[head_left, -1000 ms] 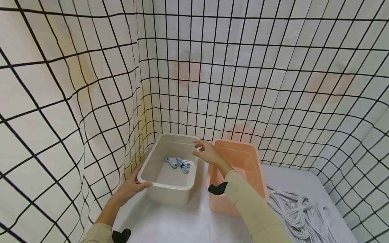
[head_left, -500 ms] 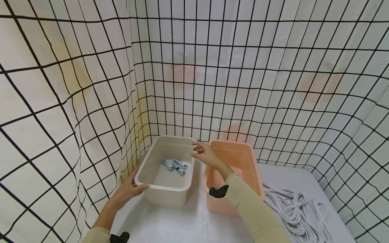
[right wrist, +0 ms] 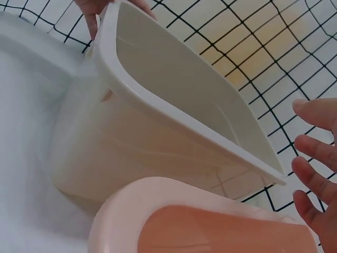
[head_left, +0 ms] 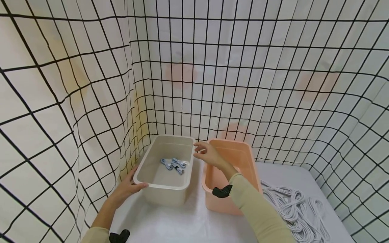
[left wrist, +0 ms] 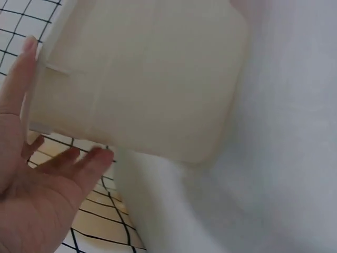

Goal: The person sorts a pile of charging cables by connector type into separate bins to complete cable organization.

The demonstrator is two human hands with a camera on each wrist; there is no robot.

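A beige plastic bin [head_left: 165, 197] stands at the left, with small bundles of light blue cable [head_left: 178, 163] lying on its floor. One bundle has a black tie. My left hand [head_left: 129, 188] holds the bin's near left corner, thumb over the front rim and fingers along the outer side. The left wrist view shows that hand [left wrist: 50, 184] at the edge of the bin's wall [left wrist: 152, 79]. Beside the right rim, my right hand [head_left: 209, 155] hovers with loosely bent fingers and nothing in them. In the right wrist view a gap separates its fingers [right wrist: 316, 153] from the rim.
A peach bin [head_left: 223, 202] stands just right of the beige one, under my right forearm. Coils of white cord [head_left: 293, 209] lie on the white-covered table [head_left: 194, 226] at the right. Black netting [head_left: 231, 84] rises behind and at both sides.
The cable bundles have shifted and spread slightly inside the beige bin. The head view has turned a little, moving everything leftward. Both hands keep nearly the same places.
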